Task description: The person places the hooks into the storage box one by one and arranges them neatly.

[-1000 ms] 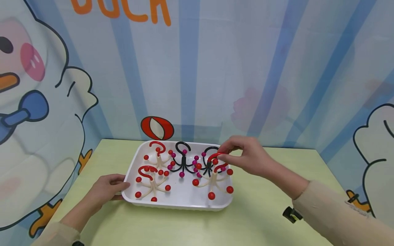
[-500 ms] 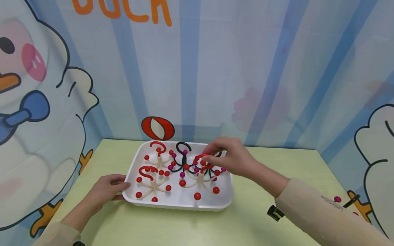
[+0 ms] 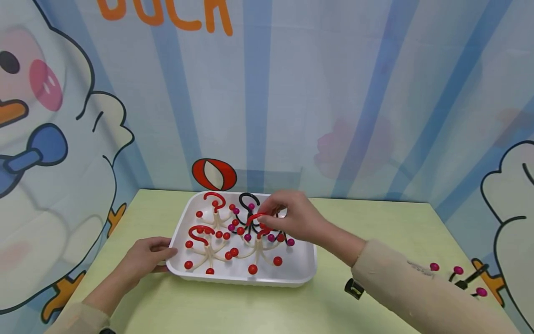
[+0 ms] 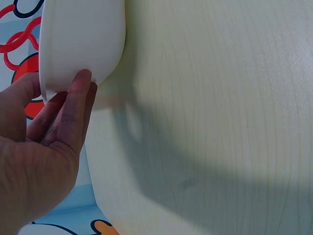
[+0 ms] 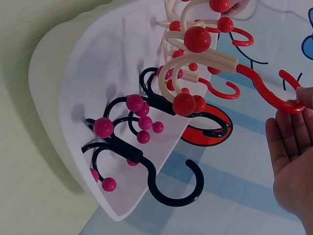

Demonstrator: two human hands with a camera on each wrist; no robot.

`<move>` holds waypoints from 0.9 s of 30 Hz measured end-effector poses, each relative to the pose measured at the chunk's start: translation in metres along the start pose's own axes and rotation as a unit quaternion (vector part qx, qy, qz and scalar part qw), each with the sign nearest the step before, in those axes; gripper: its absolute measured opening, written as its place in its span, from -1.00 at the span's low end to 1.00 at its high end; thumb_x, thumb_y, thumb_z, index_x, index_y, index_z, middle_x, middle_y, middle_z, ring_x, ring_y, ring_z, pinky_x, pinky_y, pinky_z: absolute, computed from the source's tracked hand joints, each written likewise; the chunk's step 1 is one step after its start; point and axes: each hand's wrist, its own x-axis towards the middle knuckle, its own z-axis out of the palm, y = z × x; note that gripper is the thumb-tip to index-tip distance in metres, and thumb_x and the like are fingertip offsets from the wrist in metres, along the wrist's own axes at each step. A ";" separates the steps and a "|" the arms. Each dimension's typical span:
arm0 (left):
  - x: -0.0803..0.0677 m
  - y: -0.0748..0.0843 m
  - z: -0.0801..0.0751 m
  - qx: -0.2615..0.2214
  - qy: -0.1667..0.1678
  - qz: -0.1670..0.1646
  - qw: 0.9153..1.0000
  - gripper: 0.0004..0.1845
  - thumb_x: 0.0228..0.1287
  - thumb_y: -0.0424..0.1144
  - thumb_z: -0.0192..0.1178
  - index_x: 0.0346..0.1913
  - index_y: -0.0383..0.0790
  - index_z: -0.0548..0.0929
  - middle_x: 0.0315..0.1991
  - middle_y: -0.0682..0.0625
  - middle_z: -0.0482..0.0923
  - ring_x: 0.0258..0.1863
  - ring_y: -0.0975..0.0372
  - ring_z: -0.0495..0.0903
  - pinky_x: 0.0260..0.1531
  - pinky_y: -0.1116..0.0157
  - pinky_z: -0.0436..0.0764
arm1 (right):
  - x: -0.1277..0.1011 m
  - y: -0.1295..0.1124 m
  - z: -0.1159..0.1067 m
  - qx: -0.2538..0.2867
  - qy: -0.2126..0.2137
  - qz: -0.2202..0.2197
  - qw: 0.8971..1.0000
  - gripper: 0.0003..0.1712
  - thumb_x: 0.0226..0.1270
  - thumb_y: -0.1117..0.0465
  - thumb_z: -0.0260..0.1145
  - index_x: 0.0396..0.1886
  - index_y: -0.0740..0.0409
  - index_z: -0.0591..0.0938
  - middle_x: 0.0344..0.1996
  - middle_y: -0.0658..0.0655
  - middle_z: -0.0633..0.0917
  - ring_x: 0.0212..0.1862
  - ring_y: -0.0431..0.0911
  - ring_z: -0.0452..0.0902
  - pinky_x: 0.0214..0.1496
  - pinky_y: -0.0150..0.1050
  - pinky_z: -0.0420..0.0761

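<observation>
My right hand pinches the red hook top of a cream hanger by thumb and fingertips, so its ball-tipped arms dangle free just above the floor of the white tray, near the middle. My left hand rests relaxed, fingers straight against the tray's left wall, bracing it on the green table. Inside lie 2 more cream hangers at left and 2 black hangers with magenta balls at the back.
</observation>
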 end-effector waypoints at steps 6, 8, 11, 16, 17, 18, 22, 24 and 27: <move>0.000 0.000 0.000 0.003 0.000 -0.003 1.000 -0.41 0.53 -0.24 0.33 0.41 -0.58 0.44 0.24 -0.47 0.58 -0.02 0.00 0.74 -0.11 0.13 0.86 | 0.004 0.000 0.012 -0.011 -0.008 0.017 1.000 -0.88 0.41 0.22 0.53 -0.10 0.05 0.83 -0.25 -0.09 0.78 -0.22 -0.25 0.67 -0.10 -0.34 0.77; -0.001 0.000 0.000 0.003 0.000 -0.004 1.000 -0.40 0.53 -0.24 0.33 0.41 -0.58 0.44 0.24 -0.47 0.58 -0.02 -0.01 0.74 -0.11 0.13 0.86 | 0.005 0.000 0.016 -0.016 -0.009 0.024 1.000 -0.89 0.41 0.21 0.53 -0.11 0.03 0.83 -0.27 -0.10 0.78 -0.23 -0.26 0.67 -0.12 -0.37 0.76; -0.001 0.000 0.000 0.004 -0.002 -0.001 1.000 -0.40 0.53 -0.24 0.33 0.41 -0.58 0.44 0.24 -0.47 0.58 -0.02 0.00 0.74 -0.11 0.12 0.86 | 0.006 0.002 0.021 -0.016 -0.011 0.035 0.999 -0.91 0.41 0.20 0.53 -0.14 0.00 0.82 -0.30 -0.13 0.76 -0.23 -0.25 0.65 -0.14 -0.38 0.75; -0.001 0.001 0.000 0.000 -0.004 0.001 1.000 -0.41 0.54 -0.24 0.32 0.41 -0.59 0.45 0.24 -0.47 0.59 -0.02 0.01 0.74 -0.11 0.11 0.86 | 0.009 0.006 0.028 0.000 -0.015 0.039 0.999 -0.94 0.40 0.22 0.54 -0.20 0.00 0.80 -0.32 -0.14 0.74 -0.24 -0.26 0.65 -0.13 -0.38 0.76; -0.001 0.001 0.000 0.000 -0.004 0.001 1.000 -0.41 0.54 -0.24 0.32 0.41 -0.59 0.44 0.24 -0.47 0.59 -0.03 0.01 0.74 -0.11 0.11 0.86 | 0.009 0.007 0.029 0.002 -0.015 0.037 0.999 -0.94 0.39 0.23 0.55 -0.20 0.01 0.80 -0.32 -0.13 0.74 -0.25 -0.26 0.65 -0.12 -0.38 0.77; -0.001 0.001 0.000 -0.001 -0.004 0.001 1.000 -0.41 0.54 -0.25 0.32 0.41 -0.59 0.44 0.24 -0.47 0.59 -0.03 0.01 0.74 -0.11 0.11 0.86 | 0.009 0.007 0.030 0.002 -0.015 0.035 0.999 -0.94 0.39 0.23 0.55 -0.21 0.02 0.80 -0.32 -0.13 0.74 -0.25 -0.26 0.65 -0.13 -0.39 0.76; -0.001 0.001 0.000 -0.002 -0.004 0.002 1.000 -0.42 0.54 -0.25 0.32 0.40 -0.60 0.45 0.23 -0.47 0.59 -0.03 0.02 0.75 -0.11 0.11 0.86 | 0.011 0.009 0.034 0.002 -0.018 0.033 0.999 -0.95 0.40 0.23 0.54 -0.20 0.04 0.81 -0.31 -0.12 0.74 -0.26 -0.27 0.63 -0.13 -0.39 0.75; -0.001 0.001 0.000 -0.002 -0.003 0.003 1.000 -0.42 0.54 -0.25 0.32 0.40 -0.60 0.45 0.23 -0.47 0.60 -0.04 0.02 0.75 -0.11 0.11 0.86 | 0.012 0.010 0.037 0.000 -0.022 0.040 0.999 -0.95 0.40 0.22 0.54 -0.19 0.03 0.81 -0.31 -0.12 0.74 -0.25 -0.26 0.63 -0.14 -0.40 0.75; -0.001 0.001 0.000 -0.003 -0.003 0.002 1.000 -0.42 0.54 -0.26 0.32 0.40 -0.60 0.45 0.23 -0.47 0.60 -0.04 0.01 0.75 -0.11 0.10 0.86 | 0.013 0.011 0.041 -0.003 -0.028 0.053 0.998 -0.94 0.40 0.21 0.54 -0.18 0.01 0.81 -0.32 -0.14 0.74 -0.24 -0.24 0.64 -0.15 -0.39 0.75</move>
